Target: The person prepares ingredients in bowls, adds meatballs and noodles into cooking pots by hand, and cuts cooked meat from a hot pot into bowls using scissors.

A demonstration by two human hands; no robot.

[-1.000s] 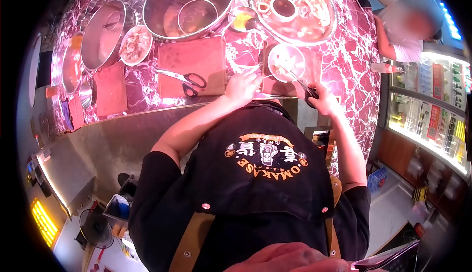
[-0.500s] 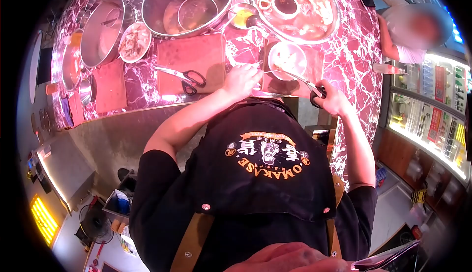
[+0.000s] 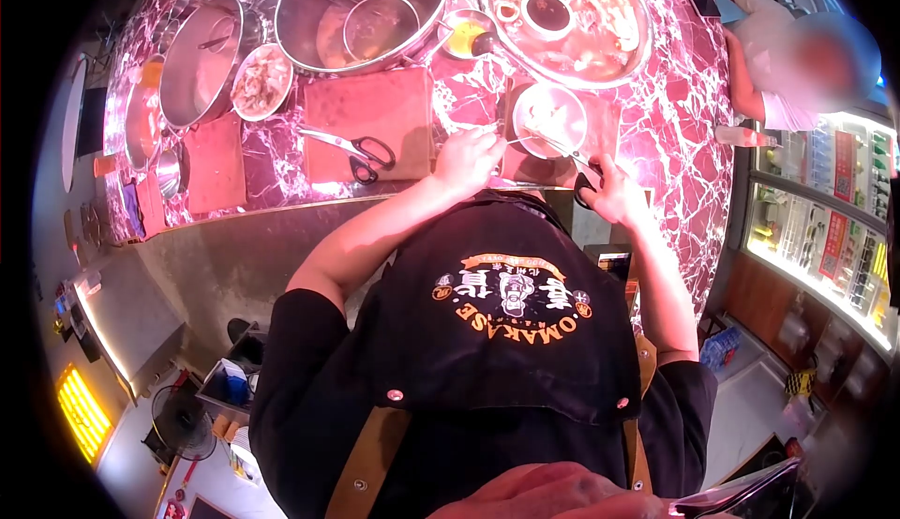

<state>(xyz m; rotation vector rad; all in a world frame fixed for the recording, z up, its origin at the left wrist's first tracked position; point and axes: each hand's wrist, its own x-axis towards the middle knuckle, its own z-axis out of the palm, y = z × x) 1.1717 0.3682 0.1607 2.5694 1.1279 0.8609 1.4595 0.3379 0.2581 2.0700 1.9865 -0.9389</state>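
Observation:
My right hand point(image 3: 614, 191) is closed on the black handles of a pair of scissors point(image 3: 583, 165), whose blades point into a white bowl point(image 3: 572, 116) of pale food. The bowl stands on a brown board point(image 3: 605, 135). Just left of the bowl, my left hand point(image 3: 469, 161) is closed round a thin stick-like tool that reaches the bowl's rim; what it is cannot be made out. A second pair of scissors point(image 3: 361, 150) lies on another brown board point(image 3: 366, 102) to the left.
Behind the boards stand a large steel pot point(image 3: 427, 39) with strainers and a round tray point(image 3: 642, 50) of food with sauce bowls. A bowl of meat pieces point(image 3: 262, 83) is at left. A person point(image 3: 783, 50) sits at right, beside a bottle point(image 3: 741, 135).
My right hand and its scissors shifted slightly right and then back left beside the bowl. The view has shifted a little. My left hand stays left of the bowl.

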